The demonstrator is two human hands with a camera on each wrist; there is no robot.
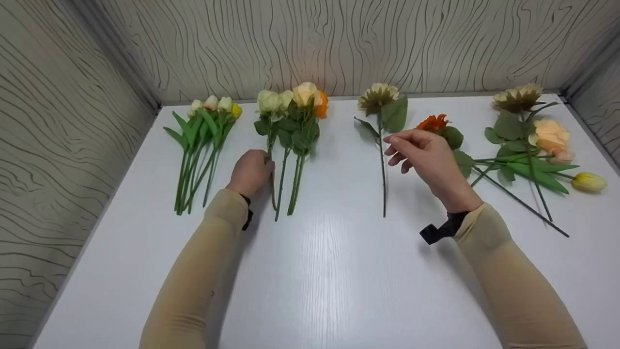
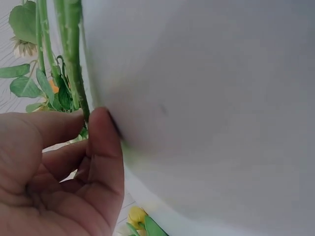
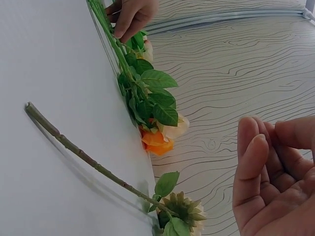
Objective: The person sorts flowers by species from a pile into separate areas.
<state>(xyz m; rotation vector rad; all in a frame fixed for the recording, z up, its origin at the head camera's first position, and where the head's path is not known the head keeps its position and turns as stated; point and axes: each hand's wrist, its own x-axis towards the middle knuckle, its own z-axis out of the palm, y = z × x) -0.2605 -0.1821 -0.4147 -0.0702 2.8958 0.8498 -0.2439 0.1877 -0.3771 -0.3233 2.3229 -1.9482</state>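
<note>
My left hand (image 1: 252,170) pinches the green stem of a pale rose (image 1: 268,102) at the left of a row of roses, its thumb and finger on the stem (image 2: 75,73) in the left wrist view. Beside it lie other roses, one peach (image 1: 306,93) and one orange (image 1: 321,105). My right hand (image 1: 426,157) hovers just right of a single cream flower with a dark stem (image 1: 384,179). Its fingers are loosely bent with nothing between them, apart from that stem in the right wrist view.
Several tulips (image 1: 193,145) lie in a bunch at the left. To the right are an orange flower (image 1: 434,123), a large cream flower (image 1: 518,99), a peach rose (image 1: 551,135) and a yellow tulip (image 1: 589,182) with crossed stems. Wood-patterned panels (image 1: 339,43) border the white table (image 1: 319,281).
</note>
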